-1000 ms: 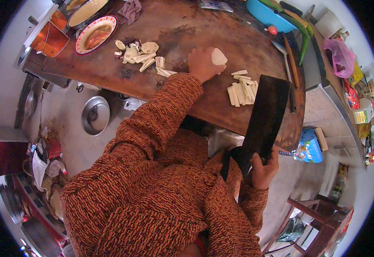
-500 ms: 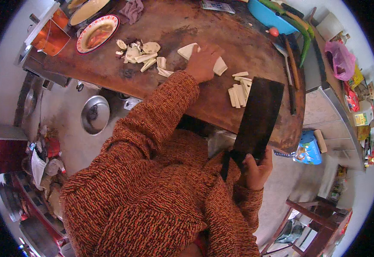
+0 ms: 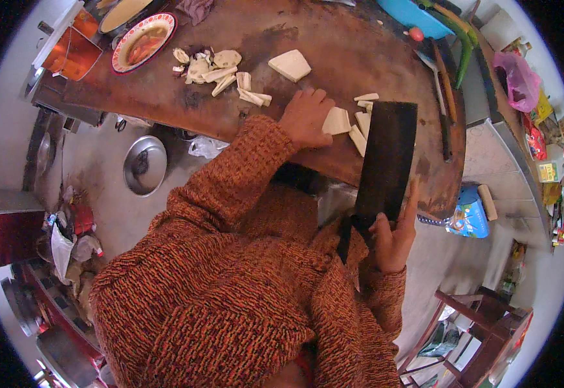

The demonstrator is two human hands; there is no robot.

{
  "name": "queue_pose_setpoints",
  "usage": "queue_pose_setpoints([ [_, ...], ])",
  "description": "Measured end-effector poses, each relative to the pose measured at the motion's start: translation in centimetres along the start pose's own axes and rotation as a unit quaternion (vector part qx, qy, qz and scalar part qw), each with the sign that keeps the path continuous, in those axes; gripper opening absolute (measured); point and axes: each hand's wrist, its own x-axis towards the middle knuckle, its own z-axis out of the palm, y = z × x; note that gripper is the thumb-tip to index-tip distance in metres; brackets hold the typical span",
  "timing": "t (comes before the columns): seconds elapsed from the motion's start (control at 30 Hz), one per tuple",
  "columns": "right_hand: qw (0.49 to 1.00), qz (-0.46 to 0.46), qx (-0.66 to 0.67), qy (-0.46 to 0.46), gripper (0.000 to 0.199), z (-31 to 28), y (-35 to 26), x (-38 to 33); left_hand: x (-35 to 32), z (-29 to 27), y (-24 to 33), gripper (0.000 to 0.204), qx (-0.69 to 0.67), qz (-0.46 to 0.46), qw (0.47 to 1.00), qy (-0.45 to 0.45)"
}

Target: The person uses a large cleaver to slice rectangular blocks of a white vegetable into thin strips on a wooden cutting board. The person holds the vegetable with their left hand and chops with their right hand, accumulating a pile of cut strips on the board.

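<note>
Sticks (image 3: 357,138) — partly hidden behind cleaver (image 3: 389,155)

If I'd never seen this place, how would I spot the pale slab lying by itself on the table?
Find the big brown table, then the left hand over it. Just beyond that hand, right of the heap of pale pieces, lies a flat, angular cream slab. Unlike the pale chunk at the hand, it lies apart from every other piece.
</note>
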Motion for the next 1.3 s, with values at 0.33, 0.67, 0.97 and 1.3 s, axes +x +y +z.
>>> queue_pose_setpoints([
  [0.33,0.977,-0.051,-0.136,-0.153,0.076,0.0,-2.2,1.8,-4.9,0.3,1.8,0.064,-0.072,-0.016,0.994,0.082],
  [0.67,0.968,0.019,-0.159,-0.192,0.075,0.6,-2.8,1.9,-4.9,0.2,2.0,0.055,-0.075,-0.014,0.994,0.074],
  [0.97,0.961,0.002,-0.194,-0.197,0.073,1.0,-3.3,2.1,-4.9,0.3,1.4,0.056,-0.061,0.006,0.994,0.088],
  [1.3,0.944,0.085,-0.215,-0.234,0.078,1.3,-4.1,1.9,-5.1,0.2,2.0,0.063,-0.053,0.01,0.996,0.069],
])
